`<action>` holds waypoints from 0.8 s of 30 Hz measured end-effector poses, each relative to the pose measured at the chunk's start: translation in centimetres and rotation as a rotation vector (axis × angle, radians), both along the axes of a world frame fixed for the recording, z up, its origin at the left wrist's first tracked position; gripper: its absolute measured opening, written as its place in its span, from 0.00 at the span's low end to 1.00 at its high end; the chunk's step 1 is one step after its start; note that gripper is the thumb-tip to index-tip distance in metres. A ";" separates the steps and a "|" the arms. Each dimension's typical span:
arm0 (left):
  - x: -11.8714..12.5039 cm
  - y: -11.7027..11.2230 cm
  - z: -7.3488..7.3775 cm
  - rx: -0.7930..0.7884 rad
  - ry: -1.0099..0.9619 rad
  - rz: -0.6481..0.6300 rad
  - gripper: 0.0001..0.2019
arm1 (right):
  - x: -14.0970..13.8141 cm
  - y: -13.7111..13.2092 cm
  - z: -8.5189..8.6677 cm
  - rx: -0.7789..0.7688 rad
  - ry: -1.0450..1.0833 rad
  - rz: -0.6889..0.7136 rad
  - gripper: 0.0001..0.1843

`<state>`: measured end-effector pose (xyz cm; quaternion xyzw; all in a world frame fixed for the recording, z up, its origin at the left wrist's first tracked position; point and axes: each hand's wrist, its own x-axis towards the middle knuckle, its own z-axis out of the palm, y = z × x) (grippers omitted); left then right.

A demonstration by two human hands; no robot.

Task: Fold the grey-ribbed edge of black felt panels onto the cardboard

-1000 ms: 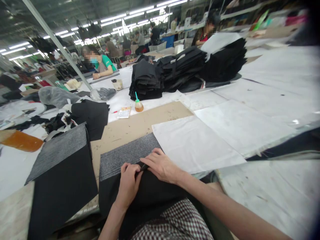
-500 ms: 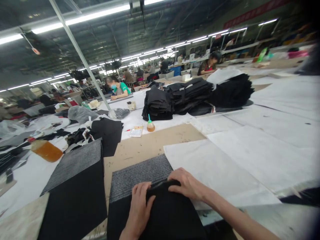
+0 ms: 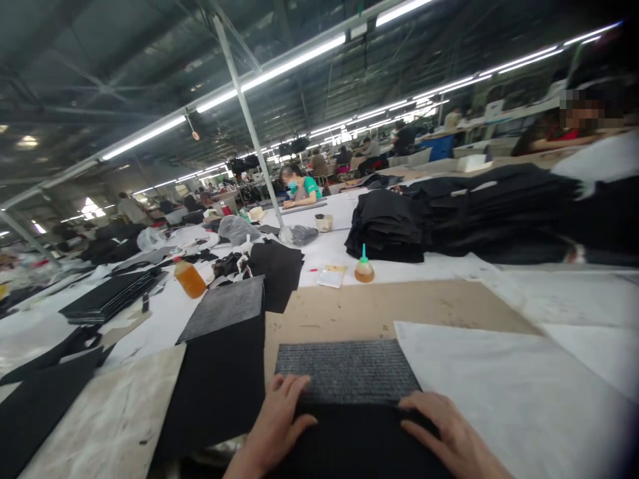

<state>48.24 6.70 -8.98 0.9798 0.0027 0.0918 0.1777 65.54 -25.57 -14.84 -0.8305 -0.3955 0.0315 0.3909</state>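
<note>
Both hands are lying flat and open, gripping nothing. The left hand (image 3: 279,420) and right hand (image 3: 446,434) are pressing the black fabric piece (image 3: 359,447) down at 6 o'clock, where it's overlapping the grey ribbed panel (image 3: 348,369) on the cardboard (image 3: 379,307). My worry is that uneven pressure could be skewing or wrinkling the black layer. The glue bottle (image 3: 364,269) at 12 o'clock is looking tippy too, if an arm's reaching past.

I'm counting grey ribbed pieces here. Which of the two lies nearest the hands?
The grey ribbed piece on the brown board, right beyond the left hand and right hand. The other grey piece lies further left, untouched.
</note>
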 end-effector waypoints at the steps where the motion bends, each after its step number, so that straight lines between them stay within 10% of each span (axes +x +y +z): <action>1: -0.8 1.4 -0.5 0.038 -0.015 0.016 0.30 | -0.2 0.0 0.5 -0.003 0.015 0.005 0.15; 6: -3.1 7.7 -2.0 0.206 -0.150 0.109 0.21 | -0.8 0.0 2.5 0.002 0.082 0.028 0.10; 9: -2.9 7.7 -1.0 0.226 -0.260 0.227 0.19 | -0.7 0.0 2.6 0.012 0.088 0.052 0.10; 12: -0.7 3.7 1.2 0.164 -0.322 0.218 0.18 | -0.5 0.1 2.4 0.013 0.081 0.092 0.11; 16: 4.0 -4.2 2.5 0.034 -0.219 -0.108 0.21 | -0.4 0.2 2.3 0.019 0.073 0.111 0.13; 24: 8.3 -9.6 -2.9 0.070 -0.190 -0.250 0.14 | -0.6 0.0 2.5 -0.034 0.074 0.047 0.10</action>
